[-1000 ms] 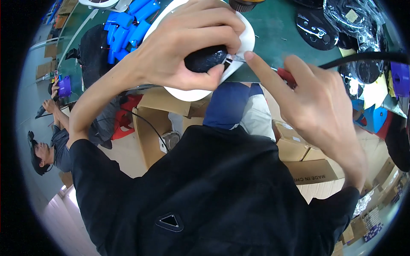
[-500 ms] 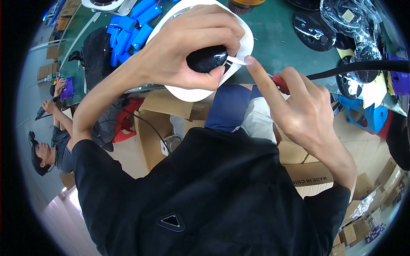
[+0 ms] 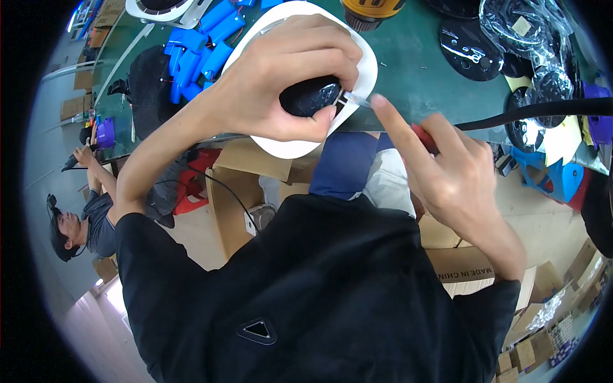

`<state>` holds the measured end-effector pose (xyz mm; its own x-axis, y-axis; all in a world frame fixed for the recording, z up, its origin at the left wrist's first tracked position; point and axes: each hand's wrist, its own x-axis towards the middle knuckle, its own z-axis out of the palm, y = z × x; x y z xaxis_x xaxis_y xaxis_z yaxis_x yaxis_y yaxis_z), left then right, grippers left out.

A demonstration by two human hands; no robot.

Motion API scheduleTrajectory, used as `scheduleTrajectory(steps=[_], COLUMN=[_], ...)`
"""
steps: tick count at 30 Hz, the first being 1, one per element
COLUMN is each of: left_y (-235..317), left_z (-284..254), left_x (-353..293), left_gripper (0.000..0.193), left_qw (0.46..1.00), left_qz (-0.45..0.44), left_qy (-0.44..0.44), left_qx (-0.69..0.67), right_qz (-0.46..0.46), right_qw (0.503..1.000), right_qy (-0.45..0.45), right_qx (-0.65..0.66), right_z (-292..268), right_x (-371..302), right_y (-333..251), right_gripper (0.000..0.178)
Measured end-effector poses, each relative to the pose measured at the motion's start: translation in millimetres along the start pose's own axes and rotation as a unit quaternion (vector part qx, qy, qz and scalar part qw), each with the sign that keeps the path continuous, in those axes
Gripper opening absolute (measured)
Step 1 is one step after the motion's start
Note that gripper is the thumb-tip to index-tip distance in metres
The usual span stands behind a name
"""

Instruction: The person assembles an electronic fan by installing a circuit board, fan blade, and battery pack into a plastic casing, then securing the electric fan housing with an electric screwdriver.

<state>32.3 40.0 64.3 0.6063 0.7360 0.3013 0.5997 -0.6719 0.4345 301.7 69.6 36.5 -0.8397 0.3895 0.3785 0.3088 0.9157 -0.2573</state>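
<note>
Glossy black, a rounded part [image 3: 310, 97] sits at upper centre, the left hand's [image 3: 278, 70] fingers curled around it, hiding its far edge and much of the white shell [image 3: 290, 148]. The right hand's [image 3: 450, 169] fingers grip a red-handled tool [image 3: 423, 136], mostly covered, its tip blurred.

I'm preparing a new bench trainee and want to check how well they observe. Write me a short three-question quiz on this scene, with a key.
1. Which hand is wrapped around the glossy black part?
2. True or false: the blue cylinders lie to the left of the white piece.
3. What colour is the tool handle in the right hand?
A) yellow
B) red
C) purple

Key:
1. The left hand.
2. True.
3. B
</note>
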Motion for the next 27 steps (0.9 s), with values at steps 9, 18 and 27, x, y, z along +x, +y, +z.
scheduleTrajectory(steps=[9, 18, 27], left_y=[-1, 4, 0], left_z=[-5, -3, -1], left_x=[0, 2, -1], left_gripper=[0.05, 0.054, 0.045], left_qw=[0.999, 0.999, 0.999], left_qz=[-0.02, -0.048, -0.014], left_qy=[-0.022, -0.007, -0.005], left_qx=[-0.032, 0.005, -0.031], right_qz=[-0.01, -0.059, -0.043], right_qw=[0.991, 0.981, 0.995], right_qy=[-0.115, -0.152, -0.067], right_qx=[-0.074, -0.103, -0.065], right_z=[-35, -34, -13], right_x=[29, 34, 19], right_y=[5, 13, 11], right_gripper=[0.064, 0.062, 0.068])
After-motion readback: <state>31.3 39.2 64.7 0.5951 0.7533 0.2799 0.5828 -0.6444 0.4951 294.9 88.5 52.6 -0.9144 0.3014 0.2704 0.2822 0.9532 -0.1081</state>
